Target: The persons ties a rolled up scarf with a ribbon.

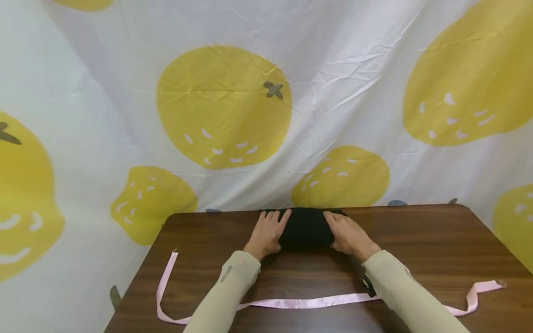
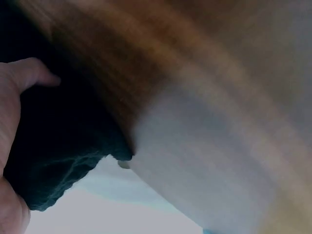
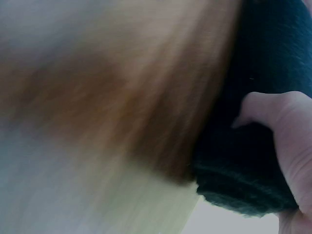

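A dark, thick bundle of rolled fleecy cloth (image 1: 307, 229) lies across the far edge of the brown table, in the middle of the head view. My left hand (image 1: 266, 232) grips its left end, fingers over the top and thumb on the near side. At the other end my right hand (image 1: 350, 235) holds it in the same way. In the left wrist view the cloth (image 2: 73, 126) shows a ragged, layered end beside the thumb. Rolled layers also show at the cloth's end (image 3: 243, 190) in the right wrist view, with the thumb pressed along its side.
A long pink satin ribbon (image 1: 300, 303) runs across the near part of the wooden table (image 1: 208, 240), passing under both forearms, its two ends curving away from me. Behind the table hangs a white curtain (image 1: 125, 92) printed with yellow lemons. A small black item (image 1: 368, 285) sits at the right cuff.
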The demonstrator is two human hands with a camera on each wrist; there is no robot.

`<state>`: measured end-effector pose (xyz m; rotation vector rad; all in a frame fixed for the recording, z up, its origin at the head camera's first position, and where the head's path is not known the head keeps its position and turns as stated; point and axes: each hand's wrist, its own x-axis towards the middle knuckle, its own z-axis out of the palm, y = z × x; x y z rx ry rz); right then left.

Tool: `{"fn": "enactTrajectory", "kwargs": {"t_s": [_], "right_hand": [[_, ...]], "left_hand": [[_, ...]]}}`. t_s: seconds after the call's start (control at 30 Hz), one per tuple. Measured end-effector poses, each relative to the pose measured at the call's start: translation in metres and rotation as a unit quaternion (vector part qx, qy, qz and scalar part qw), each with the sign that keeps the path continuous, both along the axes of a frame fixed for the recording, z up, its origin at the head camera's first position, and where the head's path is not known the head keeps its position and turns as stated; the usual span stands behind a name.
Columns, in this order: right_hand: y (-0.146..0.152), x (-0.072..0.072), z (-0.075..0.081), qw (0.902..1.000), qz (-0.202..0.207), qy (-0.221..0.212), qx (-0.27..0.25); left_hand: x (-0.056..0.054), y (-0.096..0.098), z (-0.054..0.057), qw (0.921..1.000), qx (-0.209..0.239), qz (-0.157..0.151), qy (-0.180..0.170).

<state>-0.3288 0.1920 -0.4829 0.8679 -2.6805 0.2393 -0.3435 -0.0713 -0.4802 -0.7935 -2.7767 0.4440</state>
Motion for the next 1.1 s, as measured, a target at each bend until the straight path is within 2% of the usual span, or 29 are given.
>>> {"fn": "enactTrajectory", "kwargs": {"t_s": [0.17,0.37,0.53,0.7,0.93,1.1], "right_hand": [[0.006,0.005,-0.006,0.9967,0.002,0.081,0.008],[0.004,0.010,-0.005,0.9939,-0.017,0.107,0.023],[0.008,0.015,-0.003,0.9931,0.015,0.115,0.015],[0.014,0.017,0.002,0.9913,0.049,0.120,-0.022],[0.016,0.012,0.009,0.9780,0.085,0.184,-0.048],[0.013,0.015,0.018,0.9720,0.101,0.200,-0.072]], "left_hand": [[0.001,0.000,-0.005,0.9992,0.021,-0.023,0.023],[0.000,-0.008,-0.004,0.9972,0.041,-0.040,0.048],[0.001,-0.018,-0.004,0.9942,0.057,-0.065,0.064],[0.001,-0.027,-0.004,0.9906,0.077,-0.084,0.076],[-0.001,-0.036,0.000,0.9863,0.100,-0.104,0.079],[-0.003,-0.045,0.001,0.9813,0.120,-0.124,0.087]]}}
